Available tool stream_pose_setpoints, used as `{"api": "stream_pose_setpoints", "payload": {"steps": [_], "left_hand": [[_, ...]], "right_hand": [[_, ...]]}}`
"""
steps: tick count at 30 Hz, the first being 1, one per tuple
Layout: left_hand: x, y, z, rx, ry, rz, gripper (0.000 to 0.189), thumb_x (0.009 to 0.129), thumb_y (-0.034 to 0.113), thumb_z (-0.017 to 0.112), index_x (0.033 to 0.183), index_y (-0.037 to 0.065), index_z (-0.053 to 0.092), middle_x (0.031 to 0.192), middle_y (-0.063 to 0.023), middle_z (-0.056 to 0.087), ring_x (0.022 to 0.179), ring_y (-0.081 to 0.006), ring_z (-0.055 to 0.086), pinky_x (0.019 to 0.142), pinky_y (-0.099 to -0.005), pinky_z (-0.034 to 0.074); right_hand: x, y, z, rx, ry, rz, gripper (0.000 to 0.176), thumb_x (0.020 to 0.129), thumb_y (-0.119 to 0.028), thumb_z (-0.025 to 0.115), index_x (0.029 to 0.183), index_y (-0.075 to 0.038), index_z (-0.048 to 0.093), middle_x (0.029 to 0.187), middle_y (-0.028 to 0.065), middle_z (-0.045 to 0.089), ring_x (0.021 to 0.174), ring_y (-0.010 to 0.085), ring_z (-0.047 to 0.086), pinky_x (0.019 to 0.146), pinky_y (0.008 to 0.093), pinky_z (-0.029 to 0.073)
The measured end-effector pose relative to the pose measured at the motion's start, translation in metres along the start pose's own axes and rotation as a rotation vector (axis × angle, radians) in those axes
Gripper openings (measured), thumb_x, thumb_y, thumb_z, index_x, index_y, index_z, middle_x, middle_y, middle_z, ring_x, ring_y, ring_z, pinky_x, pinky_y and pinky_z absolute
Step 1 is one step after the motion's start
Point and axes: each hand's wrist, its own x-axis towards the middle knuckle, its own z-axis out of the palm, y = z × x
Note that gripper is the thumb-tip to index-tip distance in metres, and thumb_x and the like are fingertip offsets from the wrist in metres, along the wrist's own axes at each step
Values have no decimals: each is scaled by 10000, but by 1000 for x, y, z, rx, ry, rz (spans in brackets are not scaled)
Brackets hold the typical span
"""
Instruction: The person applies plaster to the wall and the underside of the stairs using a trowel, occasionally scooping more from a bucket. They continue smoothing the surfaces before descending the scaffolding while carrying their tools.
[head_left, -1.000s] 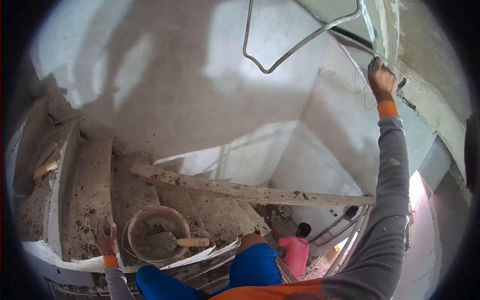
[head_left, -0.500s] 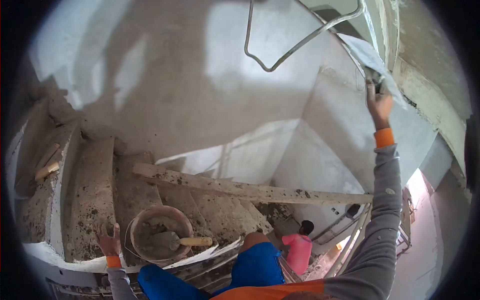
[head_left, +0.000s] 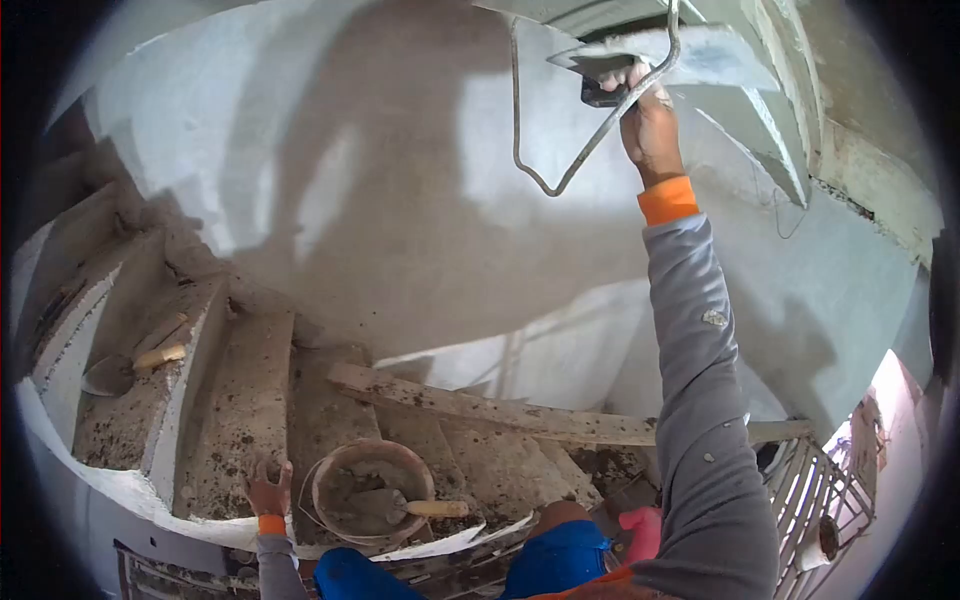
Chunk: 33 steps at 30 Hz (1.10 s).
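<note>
Head view: right hand [head_left: 652, 132] gripping trowel [head_left: 715, 58], now moved behind bent rod [head_left: 553, 192]; left hand [head_left: 268, 490] spread, empty.

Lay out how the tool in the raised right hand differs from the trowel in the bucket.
The flat tool is held up in the right hand; the trowel lies in the bucket, untouched. The flat tool's plate looks broad and pale, the trowel's blade smaller and grey. The flat tool's handle looks dark, the trowel's light brown. Both have a handle.
</note>
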Motion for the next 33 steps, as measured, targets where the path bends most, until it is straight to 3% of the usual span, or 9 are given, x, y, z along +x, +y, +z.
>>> {"api": "stream_pose_setpoints", "payload": {"steps": [5,11,13,17,22,25,26,30,33], "left_hand": [[0,3,-9,-111,-87,-43,799,798,636,526,1267,-10,503,1398,-153,417,1329,-278,338,1114,-433,175],[-9,16,-21,-35,-55,-39,879,793,706,452,1287,-20,485,1393,-174,413,1327,-288,338,1135,-434,90],[-10,18,-30,-47,-72,-20,896,792,714,441,1288,-31,480,1411,-176,387,1344,-284,308,1138,-431,78],[-15,31,-39,-64,-106,-6,918,795,719,431,1299,-47,464,1431,-185,357,1369,-283,259,1141,-430,84],[-10,21,-28,-16,-88,-26,901,806,699,440,1291,-60,463,1416,-194,374,1373,-293,247,1135,-441,120],[-11,20,-27,-11,-93,-30,891,810,693,438,1277,-65,470,1413,-192,380,1374,-290,246,1134,-438,119],[-12,21,-31,-13,-96,-31,892,810,694,436,1274,-66,472,1415,-190,378,1373,-290,249,1134,-434,119],[-15,33,-41,5,-106,-30,891,811,694,432,1275,-66,472,1416,-181,382,1365,-289,269,1135,-424,118],[-6,12,-19,8,-80,-2,894,805,700,434,1276,-59,474,1408,-173,398,1355,-290,288,1133,-427,121]], "right_hand": [[17,-6,15,24,88,-7,225,963,-218,480,901,-11,543,794,76,553,795,193,525,798,331,424],[2,-5,-81,173,350,-33,242,974,-250,463,829,-59,495,707,33,481,725,180,474,788,345,416],[-8,-6,-95,114,298,-59,256,974,-274,465,826,-67,492,703,32,472,719,177,471,777,344,419],[-16,-3,-18,-183,189,-74,254,979,-258,460,850,-50,527,735,26,504,734,162,491,745,312,414],[7,10,67,87,217,-83,258,961,-215,500,796,-21,539,709,40,517,726,156,496,729,288,403],[6,10,71,133,208,-180,126,917,-147,528,852,-41,553,727,20,563,671,112,520,611,253,405],[12,12,70,152,418,-181,144,908,-156,542,827,-37,562,717,37,572,639,128,519,609,260,414],[11,18,23,217,618,-153,178,896,-185,585,803,-33,593,709,67,584,645,152,537,641,286,442],[10,20,-40,226,744,-109,216,929,-220,541,939,-6,561,751,74,585,669,169,546,660,317,450]]}}
